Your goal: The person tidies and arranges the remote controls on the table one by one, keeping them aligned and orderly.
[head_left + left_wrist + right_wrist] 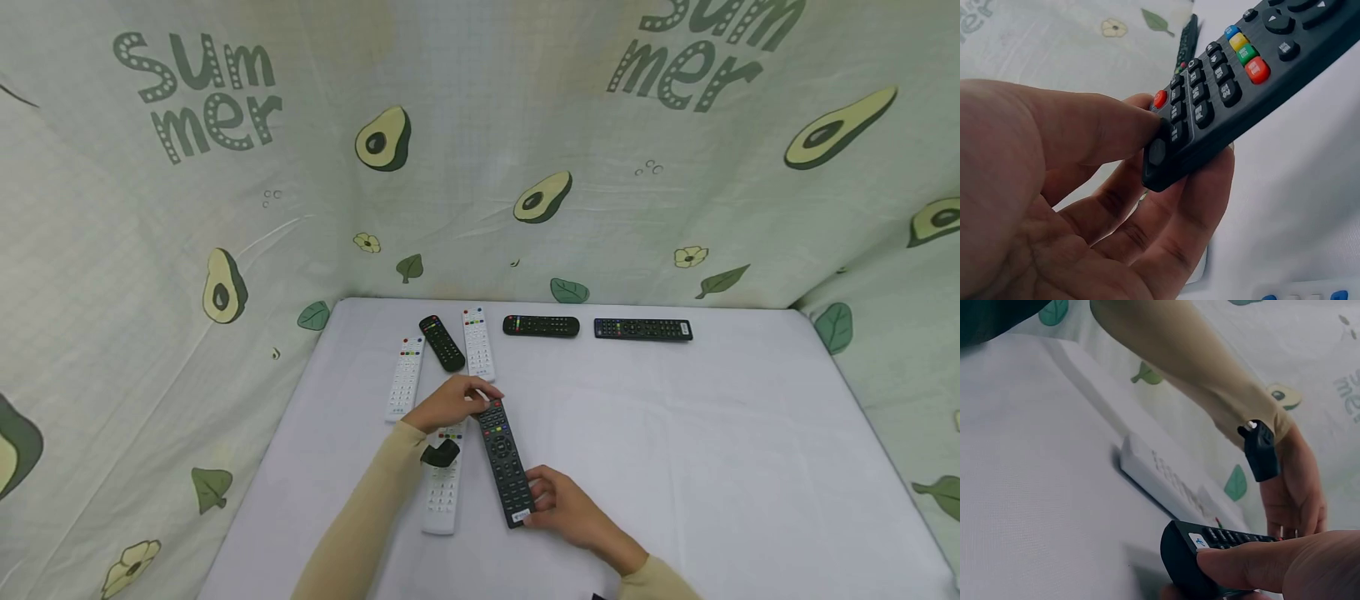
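A long black remote control [504, 467] with coloured buttons is held between both hands, over the white table. At its far end, by the red power button, my left hand [453, 402] pinches it; in the left wrist view the thumb lies on the button face of the remote [1210, 115] and the fingers are underneath. My right hand [570, 508] grips the near end from the right side, its thumb by the white label. The right wrist view shows the remote [1179, 556] tilted, its shadow on the cloth. Left of it lies a white remote [441, 504], partly covered by the left wrist.
Two more white remotes [406, 375] [478, 343] and a slanted black remote [442, 343] lie at the table's back left. Along the back edge, two black remotes [541, 326] [642, 330] lie sideways. A curtain [465, 150] printed with avocados hangs behind the table [720, 467].
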Action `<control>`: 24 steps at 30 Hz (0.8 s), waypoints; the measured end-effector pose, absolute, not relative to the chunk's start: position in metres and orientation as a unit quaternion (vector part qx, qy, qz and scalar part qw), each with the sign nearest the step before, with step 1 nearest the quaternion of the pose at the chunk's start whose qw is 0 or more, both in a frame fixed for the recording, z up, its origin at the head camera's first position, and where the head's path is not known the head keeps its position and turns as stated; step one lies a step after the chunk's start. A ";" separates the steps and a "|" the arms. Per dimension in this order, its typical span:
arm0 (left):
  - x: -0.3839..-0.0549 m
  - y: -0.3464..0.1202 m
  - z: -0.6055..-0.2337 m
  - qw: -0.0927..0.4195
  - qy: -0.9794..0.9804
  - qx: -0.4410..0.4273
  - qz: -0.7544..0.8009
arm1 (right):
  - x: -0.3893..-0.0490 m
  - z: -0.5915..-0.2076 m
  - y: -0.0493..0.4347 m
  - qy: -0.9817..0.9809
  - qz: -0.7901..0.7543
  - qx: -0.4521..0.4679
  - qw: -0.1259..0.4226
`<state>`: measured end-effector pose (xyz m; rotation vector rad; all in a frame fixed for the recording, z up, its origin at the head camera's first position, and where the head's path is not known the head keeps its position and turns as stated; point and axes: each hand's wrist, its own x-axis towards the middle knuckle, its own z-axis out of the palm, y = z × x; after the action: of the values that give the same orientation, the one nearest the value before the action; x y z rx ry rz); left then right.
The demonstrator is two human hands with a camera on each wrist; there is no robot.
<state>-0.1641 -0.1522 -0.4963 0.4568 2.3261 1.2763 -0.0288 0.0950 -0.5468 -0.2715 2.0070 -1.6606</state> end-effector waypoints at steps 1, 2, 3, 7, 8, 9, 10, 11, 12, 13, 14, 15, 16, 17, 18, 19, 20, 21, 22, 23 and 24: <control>-0.164 -0.152 -0.497 0.224 0.844 0.165 0.458 | -0.029 -0.547 0.093 0.746 -0.606 -0.100 0.256; -0.164 -0.152 -0.497 0.224 0.847 0.166 0.453 | -0.028 -0.548 0.091 0.751 -0.601 -0.101 0.255; -0.165 -0.152 -0.497 0.225 0.848 0.167 0.449 | -0.028 -0.548 0.089 0.754 -0.597 -0.101 0.253; -0.166 -0.152 -0.501 0.225 0.853 0.177 0.436 | -0.027 -0.549 0.081 0.768 -0.580 -0.108 0.248; -0.167 -0.153 -0.502 0.224 0.855 0.180 0.431 | -0.027 -0.549 0.080 0.771 -0.577 -0.110 0.247; -0.167 -0.153 -0.503 0.223 0.857 0.183 0.428 | -0.027 -0.549 0.078 0.773 -0.574 -0.113 0.245; -0.168 -0.153 -0.504 0.223 0.858 0.185 0.424 | -0.027 -0.548 0.077 0.775 -0.571 -0.116 0.244; -0.168 -0.153 -0.505 0.222 0.860 0.186 0.421 | -0.027 -0.549 0.075 0.776 -0.570 -0.119 0.243; -0.168 -0.153 -0.506 0.221 0.861 0.186 0.419 | -0.027 -0.549 0.074 0.776 -0.570 -0.122 0.242; -0.168 -0.153 -0.506 0.222 0.862 0.185 0.417 | -0.027 -0.549 0.073 0.776 -0.570 -0.125 0.241; -0.169 -0.153 -0.507 0.223 0.863 0.183 0.415 | -0.027 -0.549 0.072 0.775 -0.571 -0.127 0.240; -0.169 -0.153 -0.508 0.224 0.863 0.183 0.414 | -0.027 -0.549 0.071 0.775 -0.571 -0.129 0.240; -0.169 -0.153 -0.508 0.224 0.864 0.183 0.413 | -0.027 -0.550 0.070 0.775 -0.571 -0.131 0.238; -0.169 -0.153 -0.509 0.223 0.865 0.182 0.411 | -0.027 -0.550 0.068 0.775 -0.571 -0.131 0.237; -0.170 -0.153 -0.509 0.223 0.866 0.181 0.410 | -0.027 -0.551 0.067 0.774 -0.572 -0.132 0.237; -0.170 -0.153 -0.510 0.223 0.867 0.181 0.408 | -0.027 -0.551 0.066 0.774 -0.572 -0.131 0.236; -0.170 -0.153 -0.510 0.222 0.867 0.182 0.408 | -0.027 -0.551 0.065 0.775 -0.572 -0.131 0.236; -0.170 -0.153 -0.511 0.222 0.868 0.181 0.406 | -0.027 -0.551 0.064 0.775 -0.572 -0.130 0.236; -0.170 -0.152 -0.511 0.222 0.868 0.180 0.405 | -0.027 -0.551 0.063 0.775 -0.572 -0.129 0.236; -0.170 -0.152 -0.512 0.222 0.869 0.178 0.405 | -0.027 -0.551 0.062 0.775 -0.572 -0.127 0.238; -0.170 -0.152 -0.513 0.222 0.869 0.177 0.405 | -0.027 -0.551 0.061 0.776 -0.571 -0.126 0.238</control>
<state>-0.1697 -0.1524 -0.5128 0.4877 2.4009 1.1188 -0.0274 0.0608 -0.5510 -0.3450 2.1245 -1.5635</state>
